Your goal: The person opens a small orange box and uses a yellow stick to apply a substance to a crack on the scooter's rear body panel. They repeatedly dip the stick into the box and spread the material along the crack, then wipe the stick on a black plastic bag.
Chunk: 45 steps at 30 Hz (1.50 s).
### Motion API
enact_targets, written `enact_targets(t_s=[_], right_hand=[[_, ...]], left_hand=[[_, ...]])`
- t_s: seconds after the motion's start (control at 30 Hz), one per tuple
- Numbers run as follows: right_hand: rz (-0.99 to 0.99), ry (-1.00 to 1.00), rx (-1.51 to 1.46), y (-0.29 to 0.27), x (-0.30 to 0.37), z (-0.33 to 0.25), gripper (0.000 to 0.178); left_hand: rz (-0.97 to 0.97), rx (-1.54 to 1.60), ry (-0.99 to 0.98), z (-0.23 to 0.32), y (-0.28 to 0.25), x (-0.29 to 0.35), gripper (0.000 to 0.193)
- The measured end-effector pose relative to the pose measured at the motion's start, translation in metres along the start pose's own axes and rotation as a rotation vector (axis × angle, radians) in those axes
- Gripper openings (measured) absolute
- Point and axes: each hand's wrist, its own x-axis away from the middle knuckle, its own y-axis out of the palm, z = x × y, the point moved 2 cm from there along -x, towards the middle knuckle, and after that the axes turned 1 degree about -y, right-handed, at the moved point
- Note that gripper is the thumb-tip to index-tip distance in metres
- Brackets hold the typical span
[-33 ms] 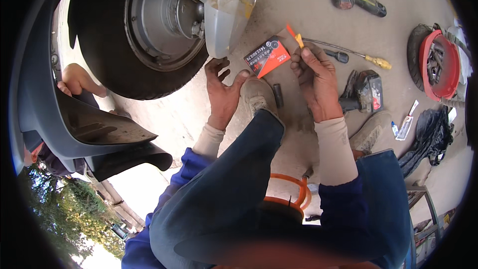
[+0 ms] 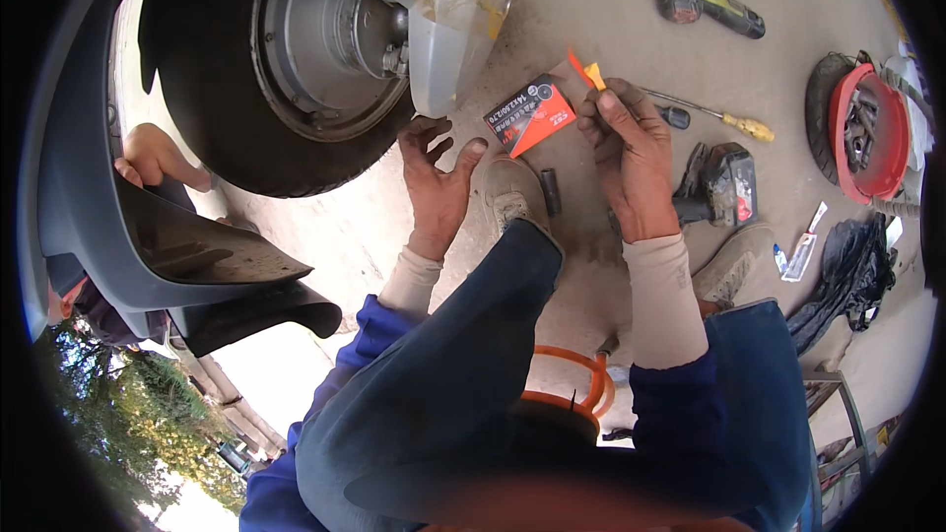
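Observation:
Between the thumb and fingers of my right hand is a small slim orange-and-yellow piece; its exact kind does not show. My left hand holds nothing, its thumb apart from its curled fingers. Those fingertips are close to the lower tip of a pale fork-like cover, beside a black tyre on a grey metal wheel hub. A red-and-black cardboard box sits between my hands, just beyond my shoe. Right of the shoe stands a dark socket.
A yellow-handled screwdriver, a green-and-black power drill and another cordless tool lie right. Farther right are a red bowl of metal parts and a black plastic bag. Another person's hand is left, near a dark fender.
My left hand has shifted slightly left, and the orange-and-yellow piece in my right hand has turned a little. Otherwise the scene looks the same.

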Motion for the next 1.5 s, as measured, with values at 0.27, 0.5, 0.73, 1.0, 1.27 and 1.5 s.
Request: enact_targets(t_s=[0.27, 0.5, 0.73, 1.0, 1.27, 1.5], right_hand=[[-0.096, -0.376, 0.435, 0.087, -0.011, -0.026, 0.017], [-0.125, -0.461, 0.502, 0.103, -0.017, -0.025, 0.014], [-0.196, -0.551, 0.651, 0.115, -0.021, -0.030, 0.014], [-0.241, -0.722, 0.739, 0.127, -0.024, -0.027, 0.011], [-0.238, -0.806, 0.841, 0.135, -0.023, -0.035, 0.011], [-0.255, -0.868, 0.849, 0.140, -0.024, -0.035, 0.010]], left_hand=[[0.084, -0.002, 0.112, 0.047, -0.007, -0.019, 0.075], [0.092, -0.043, 0.185, 0.041, -0.005, -0.030, 0.072], [0.091, -0.068, 0.255, 0.041, -0.003, -0.031, 0.066], [0.099, -0.099, 0.279, 0.037, -0.002, -0.032, 0.065], [0.119, -0.151, 0.303, 0.036, -0.002, -0.032, 0.064], [0.116, -0.102, 0.308, 0.038, 0.000, -0.032, 0.064]])
